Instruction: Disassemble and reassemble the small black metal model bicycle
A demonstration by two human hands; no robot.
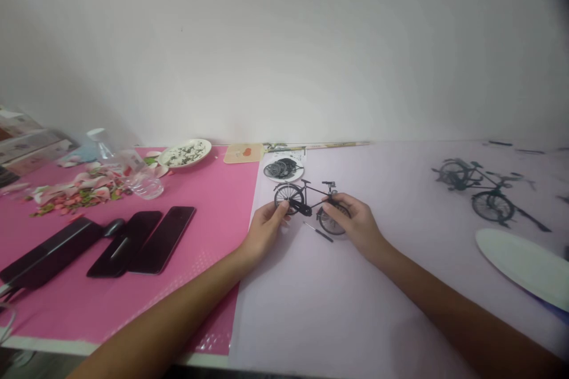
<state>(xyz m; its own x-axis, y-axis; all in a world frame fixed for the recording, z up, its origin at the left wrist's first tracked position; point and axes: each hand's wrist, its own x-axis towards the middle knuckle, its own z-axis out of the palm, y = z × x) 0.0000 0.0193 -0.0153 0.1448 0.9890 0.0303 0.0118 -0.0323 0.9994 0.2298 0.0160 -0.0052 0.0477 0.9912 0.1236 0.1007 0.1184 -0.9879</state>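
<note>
Between my two hands a black model bicycle (316,192) is held above the pale sheet, its handlebars to the right. My left hand (265,226) pinches it at the rear wheel, thumb near the hub. At the front wheel, my right hand (355,219) grips it with thumb and fingers. Beneath the bicycle lies a small screwdriver (323,235) with a dark handle and thin shaft. Just behind stands a white plate (299,177) carrying black bicycle parts, wheels among them.
Another black model bicycle (478,186) is at the right, near a white oval plate (524,263). On the pink mat (204,284) lie two phones (162,240), a black case (51,251), a plastic bottle (128,169) and loose artificial flowers (84,189). A wall closes off the back.
</note>
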